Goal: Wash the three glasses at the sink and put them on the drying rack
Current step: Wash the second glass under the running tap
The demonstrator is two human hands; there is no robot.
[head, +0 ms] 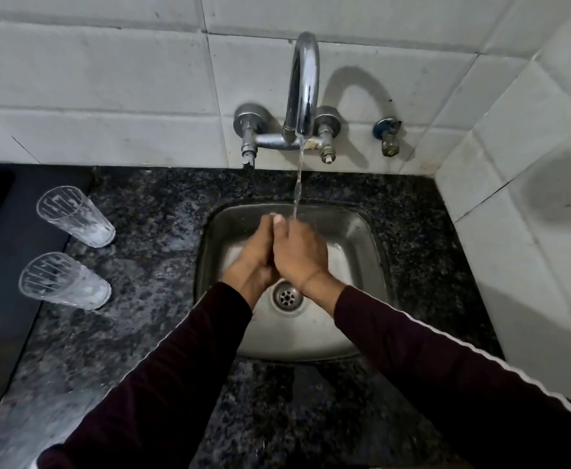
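- Pressing together over the steel sink (pixel 355 231), the left hand (pixel 255 257) and right hand (pixel 299 253) meet palm to palm, fingers pointing away toward the wall.
- Neither hand grasps a glass or anything else; each is folded flat against the other, and whether something small lies between the palms cannot be told.
- A thin stream of water (pixel 298 184) falls from the curved chrome tap (pixel 303 86) and lands on the fingertips of the right hand.
- The drain (pixel 287 297) shows just below the wrists, in the sink's floor.
- Two clear glasses stand upright on the speckled dark counter (pixel 149 231), well left of the sink: the far glass (pixel 74 216) and the near glass (pixel 63 280), one behind the other.
- Both glasses sit at the edge of a dark mat (pixel 13 265) that covers the counter's left part.
- A third glass is out of view.
- Dark maroon sleeves (pixel 176 374) cover both forearms down to the wrists.
- White tiles (pixel 108 82) line the wall behind and to the right.
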